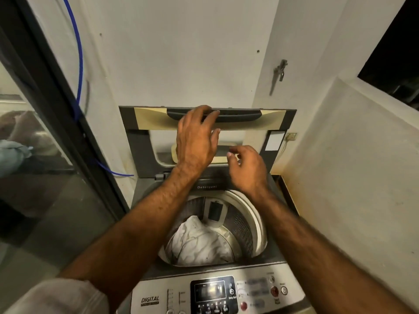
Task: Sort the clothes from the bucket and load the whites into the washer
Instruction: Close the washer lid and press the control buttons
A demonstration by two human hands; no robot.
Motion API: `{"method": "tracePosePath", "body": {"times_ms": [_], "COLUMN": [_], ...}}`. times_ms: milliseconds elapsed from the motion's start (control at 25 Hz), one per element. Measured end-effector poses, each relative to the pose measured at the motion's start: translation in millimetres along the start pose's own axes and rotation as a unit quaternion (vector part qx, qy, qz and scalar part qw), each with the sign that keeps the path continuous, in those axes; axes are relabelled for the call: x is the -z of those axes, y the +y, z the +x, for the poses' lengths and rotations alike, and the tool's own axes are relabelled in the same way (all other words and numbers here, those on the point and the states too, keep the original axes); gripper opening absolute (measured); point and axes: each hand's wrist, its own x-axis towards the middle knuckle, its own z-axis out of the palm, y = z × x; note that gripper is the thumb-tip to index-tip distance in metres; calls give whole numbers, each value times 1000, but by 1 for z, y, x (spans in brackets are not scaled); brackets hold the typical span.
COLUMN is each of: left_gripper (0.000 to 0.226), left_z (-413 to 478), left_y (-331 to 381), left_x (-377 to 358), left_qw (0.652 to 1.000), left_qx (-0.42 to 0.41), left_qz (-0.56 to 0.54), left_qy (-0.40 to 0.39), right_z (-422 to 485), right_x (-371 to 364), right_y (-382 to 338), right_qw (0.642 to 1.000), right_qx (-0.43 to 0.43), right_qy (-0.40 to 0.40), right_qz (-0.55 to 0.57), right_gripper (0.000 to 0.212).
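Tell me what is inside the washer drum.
The drum holds crumpled white cloth, with a dark thin strand near its lower edge. Anything beneath the cloth is covered.

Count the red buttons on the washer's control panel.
2 that I can make out: one red button at the panel's right, beside the power button, and another lower, nearer the display. The bottom edge is cropped, so more may be hidden.

A single head-worn wide-angle camera looks forward and steeply down, close over the open top-loading washer (217,264), its raised lid (140,141) facing the lens, both forearms reaching in from the bottom edge.
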Motion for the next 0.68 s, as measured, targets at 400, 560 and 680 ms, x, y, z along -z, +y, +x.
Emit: {"method": "tracePosePath", "body": {"times_ms": [400,560,680], "left_gripper": [31,32,29], "left_z": [8,-33,-73], "left_y": [13,32,45], "left_x": [16,35,53], "left_qw": [989,984,980], "left_qx": [-6,-16,-27], "left_qz": [96,104,96], "left_qy": [-116,-145,-175], "right_z": [11,-13,-44], "right_x": [15,31,42], "right_y": [-1,7,20], "right_qw": [933,931,938], "right_qx": [212,234,238], "right_qy": [42,38,-8], "right_qz": [-289,-279,-251], "right_gripper": [63,50,40]}}
